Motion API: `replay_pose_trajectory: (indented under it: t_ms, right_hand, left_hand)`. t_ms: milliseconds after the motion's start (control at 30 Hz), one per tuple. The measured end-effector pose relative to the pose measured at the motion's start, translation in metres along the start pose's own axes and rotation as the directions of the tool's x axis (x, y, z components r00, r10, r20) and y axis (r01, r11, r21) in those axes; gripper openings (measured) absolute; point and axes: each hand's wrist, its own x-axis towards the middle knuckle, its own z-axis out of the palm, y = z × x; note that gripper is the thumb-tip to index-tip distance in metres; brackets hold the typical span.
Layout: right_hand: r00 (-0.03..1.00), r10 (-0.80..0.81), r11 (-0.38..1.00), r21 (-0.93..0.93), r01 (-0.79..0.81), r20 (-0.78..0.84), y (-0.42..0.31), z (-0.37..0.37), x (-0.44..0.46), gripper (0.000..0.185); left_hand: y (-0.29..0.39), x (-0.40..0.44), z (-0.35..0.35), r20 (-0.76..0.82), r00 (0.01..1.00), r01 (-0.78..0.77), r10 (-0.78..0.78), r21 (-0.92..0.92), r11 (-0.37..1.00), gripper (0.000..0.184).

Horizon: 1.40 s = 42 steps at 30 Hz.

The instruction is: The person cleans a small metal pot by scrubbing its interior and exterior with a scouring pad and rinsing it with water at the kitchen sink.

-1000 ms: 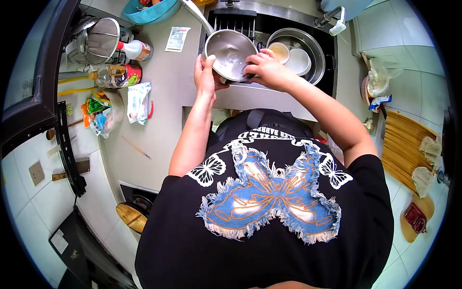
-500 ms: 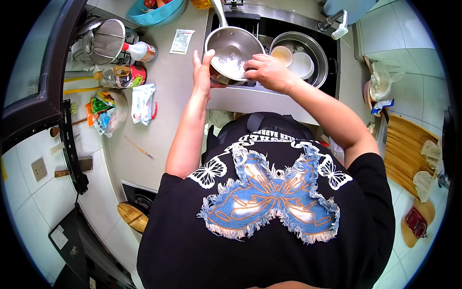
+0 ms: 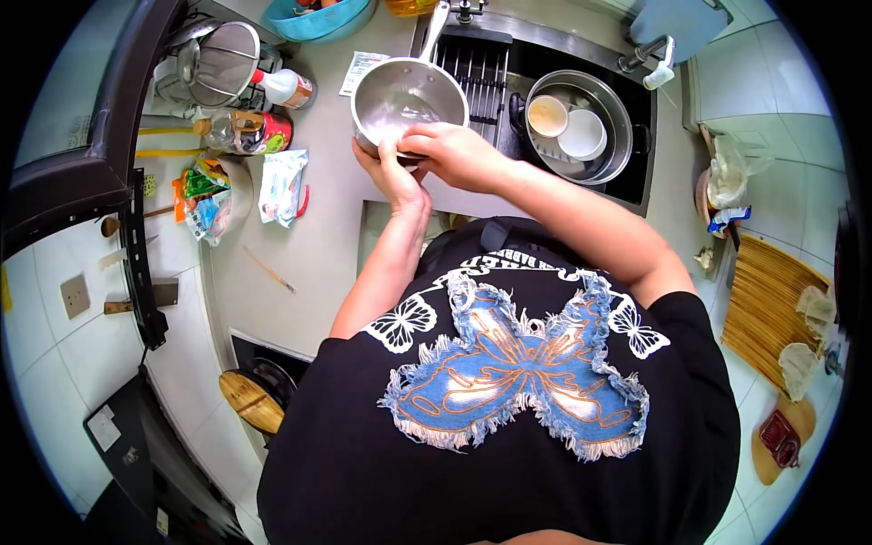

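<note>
A steel saucepan (image 3: 400, 100) is held up over the counter edge left of the sink, its open mouth facing me and its long handle pointing away. My left hand (image 3: 397, 178) grips its near side from below, thumb up by the rim. Bent fingers of my right hand (image 3: 459, 156) are closed at the near rim, close to the left thumb; the fingertips are partly hidden. In the sink (image 3: 647, 173) stands a large steel pot (image 3: 621, 136) containing a cup with tan contents (image 3: 548, 116) and a white bowl (image 3: 583, 134).
A drying rack (image 3: 472, 68) spans the sink's left part, below the faucet (image 3: 656, 64). Along the left counter are a wipes pack (image 3: 283, 186), bottles (image 3: 245, 133), a spray bottle (image 3: 286, 88) and a strainer (image 3: 227, 64). A blue basin (image 3: 322, 23) stands at the back.
The saucepan has shifted left from over the sink, and its handle now leans to the right. My right hand has moved left along the rim, closer to my left hand.
</note>
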Motion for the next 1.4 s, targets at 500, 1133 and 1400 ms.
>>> replay_pose_trajectory:
  t_ms: [500,1133,1400]
  right_hand:
    - [0.737,0.159,0.9,-0.403,0.165,0.657,0.071,-0.076,-0.047,0.021]
    - [0.637,0.693,0.654,0.078,-0.753,0.339,0.049,-0.042,-0.093,0.04]
    - [0.671,0.706,0.525,0.469,-0.71,0.226,0.034,-0.042,-0.088,0.066]
  left_hand:
    - [-0.012,0.011,0.005,0.316,0.851,0.271,-0.42,0.421,0.866,0.05]
    - [-0.049,0.065,0.028,0.376,0.661,0.332,-0.65,0.631,0.702,0.085]
    - [-0.058,0.049,0.073,0.402,0.627,0.291,-0.668,0.674,0.679,0.062]
